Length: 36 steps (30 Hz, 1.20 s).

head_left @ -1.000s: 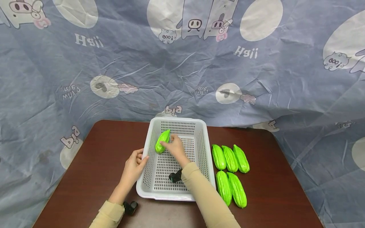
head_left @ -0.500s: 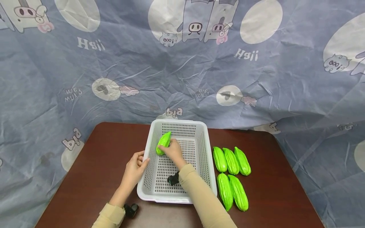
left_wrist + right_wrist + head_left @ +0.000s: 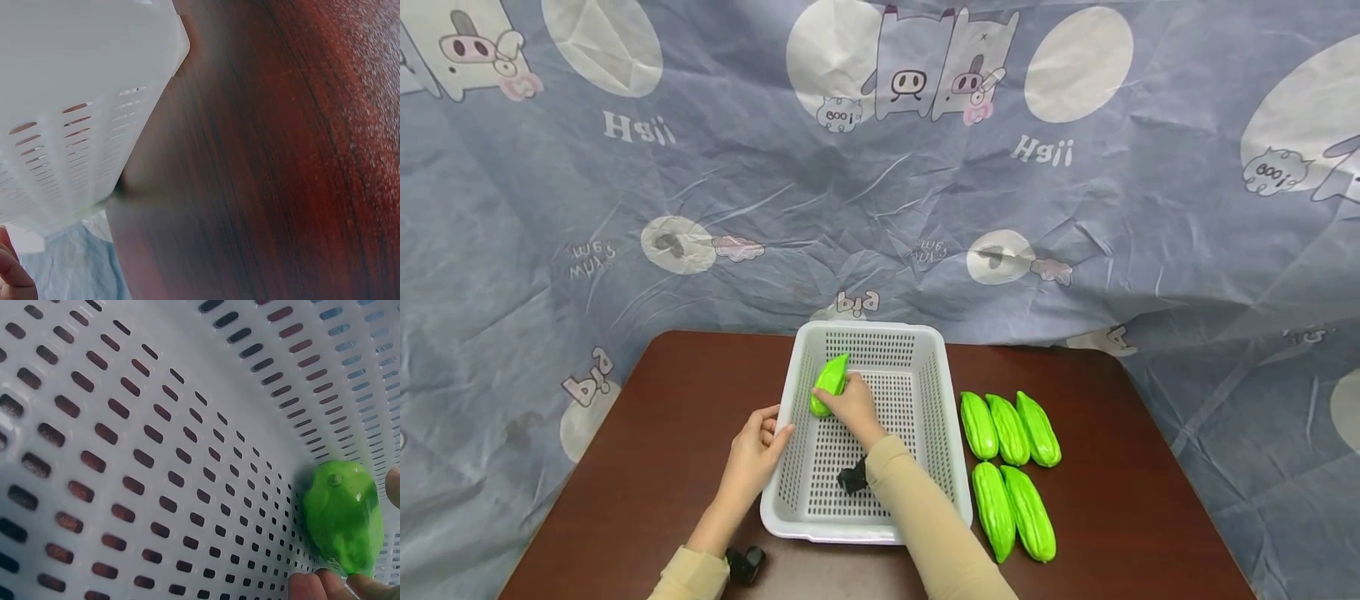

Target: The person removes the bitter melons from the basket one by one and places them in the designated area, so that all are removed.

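A white perforated basket (image 3: pixel 871 533) stands on the table. At its left rim my left hand (image 3: pixel 752 450) grips the side, thumb at the rim and fingers outside. In the left wrist view, the basket's outer wall (image 3: pixel 75 81) fills the upper left, with fingers (image 3: pixel 14 272) at the lower left corner. My right hand (image 3: pixel 853 408) reaches inside, holding a bright green, ridged bitter melon (image 3: pixel 831 379) along the left wall near the back. In the right wrist view the melon (image 3: pixel 344 515) lies against the wall, fingers (image 3: pixel 369 589) below it and the thumb (image 3: pixel 394 486) beside it.
Several more bitter melons (image 3: pixel 1009 429) lie in two rows on the dark brown table (image 3: pixel 1105 517), right of the basket. A patterned grey-blue cloth (image 3: pixel 880 192) hangs behind the table. The right forearm (image 3: pixel 925 517) crosses the basket's front right rim.
The right hand has moved slightly left and toward the person around the melon, which stays in the same spot in the basket. The left hand keeps its place. The head view has tilted slightly.
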Each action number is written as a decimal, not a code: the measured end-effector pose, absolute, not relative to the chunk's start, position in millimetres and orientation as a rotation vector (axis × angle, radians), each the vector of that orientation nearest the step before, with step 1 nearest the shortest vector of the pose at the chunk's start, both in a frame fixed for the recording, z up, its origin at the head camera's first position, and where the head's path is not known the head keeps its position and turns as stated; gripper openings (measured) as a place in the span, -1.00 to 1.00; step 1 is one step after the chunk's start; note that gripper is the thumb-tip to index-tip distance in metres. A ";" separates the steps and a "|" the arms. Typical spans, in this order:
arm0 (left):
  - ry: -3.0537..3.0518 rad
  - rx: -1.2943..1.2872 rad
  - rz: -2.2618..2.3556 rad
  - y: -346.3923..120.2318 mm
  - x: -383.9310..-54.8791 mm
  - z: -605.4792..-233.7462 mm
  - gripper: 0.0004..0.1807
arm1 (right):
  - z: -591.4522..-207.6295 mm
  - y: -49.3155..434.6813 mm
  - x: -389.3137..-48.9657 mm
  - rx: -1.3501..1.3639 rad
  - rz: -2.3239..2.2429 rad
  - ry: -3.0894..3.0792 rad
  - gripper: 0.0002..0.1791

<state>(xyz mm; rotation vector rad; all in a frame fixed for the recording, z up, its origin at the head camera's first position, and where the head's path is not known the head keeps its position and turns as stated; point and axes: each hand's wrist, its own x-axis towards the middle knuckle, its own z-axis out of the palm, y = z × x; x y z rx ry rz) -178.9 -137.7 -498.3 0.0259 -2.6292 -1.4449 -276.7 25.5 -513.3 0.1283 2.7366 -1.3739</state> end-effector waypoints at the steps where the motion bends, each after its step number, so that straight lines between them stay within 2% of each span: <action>1: -2.631 0.032 -1.448 -137.6 -178.3 -498.9 -0.45 | -513.4 24.9 -276.1 0.137 -1.370 2.733 -0.24; 21: -2.623 0.033 -1.473 -134.0 -178.8 -497.1 -0.44 | -513.2 21.0 -276.8 0.170 -1.391 2.708 -0.26; 36: -2.598 0.043 -1.458 -137.7 -178.1 -499.9 -0.46 | -498.2 24.2 -273.1 0.246 -1.451 2.616 -0.24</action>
